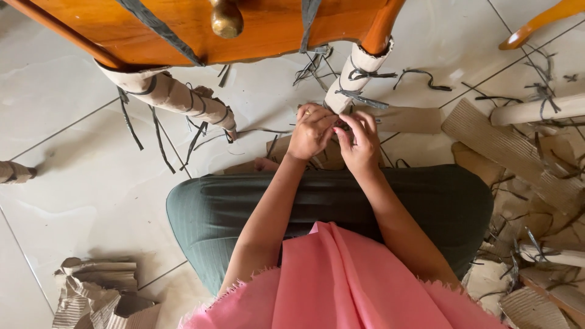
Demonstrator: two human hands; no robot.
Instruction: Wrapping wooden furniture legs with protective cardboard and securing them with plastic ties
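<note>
The cardboard-wrapped chair leg (352, 76) slants down from the orange wooden frame (201, 30) to the pale tiled floor (73, 158), and both hands meet at its lower end. The left hand (312, 131) and the right hand (359, 140) press close together, fingers curled narrow around something small and dark — probably a grey strap (364, 99) end, though the fingers hide it and I cannot tell what exactly is pinched. Straps band the wrapping just above the hands. A second wrapped leg (177, 97) stands well apart to the left, its loose strips dangling. The frame is cut off by the top edge. Corrugated cardboard sheets (506, 152) and strap offcuts crowd the right side; crumpled cardboard (100, 292) sits lower left — the tiles between lie open.
</note>
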